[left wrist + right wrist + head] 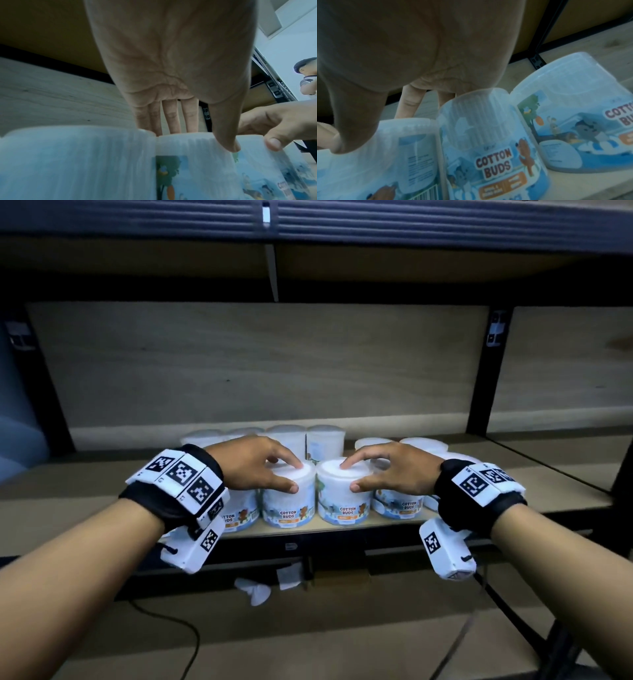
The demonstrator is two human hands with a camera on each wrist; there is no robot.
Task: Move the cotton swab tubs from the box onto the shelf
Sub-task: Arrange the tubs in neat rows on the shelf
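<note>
Two white cotton swab tubs stand side by side at the front edge of the wooden shelf [85, 508]. My left hand [295, 475] holds the left tub [287, 510], its thumb on the side and its fingers over the lid. My right hand [350, 475] holds the right tub [344, 510] the same way. In the left wrist view my thumb presses the left tub [188, 169], with the right hand [274, 128] beside it. In the right wrist view my thumb lies on the held tub [385, 155]. The box is out of view.
More tubs stand around the two: one at the left [236, 515], one at the right [397, 503] and several behind [325, 440]. An upper shelf board [308, 220] hangs overhead. A black upright [493, 371] stands at the right. A cable [191, 635] lies below.
</note>
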